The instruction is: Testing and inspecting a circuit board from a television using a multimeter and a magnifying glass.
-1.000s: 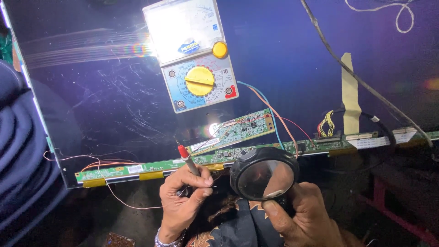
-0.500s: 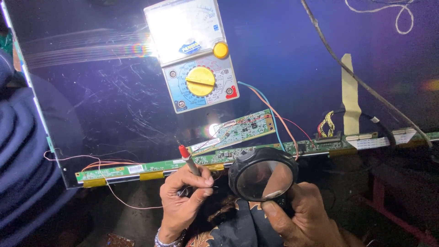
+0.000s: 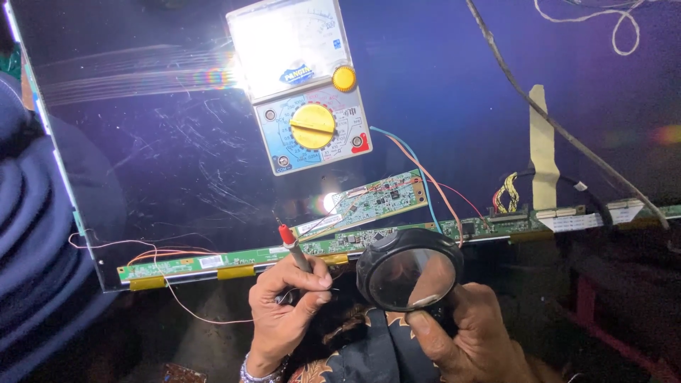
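Left hand point(image 3: 287, 305) low in the middle, grip clamped on a red-tipped probe point(image 3: 292, 245), tip angled up and left, just short of the long green circuit strip point(image 3: 234, 257); can't tell if it actually touches. Right hand point(image 3: 472, 337) next to it, grip closed round the handle of a black-rimmed magnifying glass point(image 3: 409, 273), lens held over the strip's middle stretch. Whole thing laid out on a big dark glossy display panel point(image 3: 142, 177), scuffed with fine scratches and catching hard white glare near the top plus a bright spot by the small green board point(image 3: 376, 201). Analogue multimeter point(image 3: 305, 89) with a yellow dial lying flat on the panel, above the hands. Blue and orange wires point(image 3: 418, 170) curling from below the meter down to the strip, thin red wire point(image 3: 177, 298) looping off the left end. Beige tape strip point(image 3: 543, 152) and a black cable point(image 3: 560, 128) slanting across the right side. Yellow tabs point(image 3: 237, 272) along the strip's lower edge. Room dim, bluish-purple cast over everything, folded dark blue cloth point(image 3: 32, 241) at far left.
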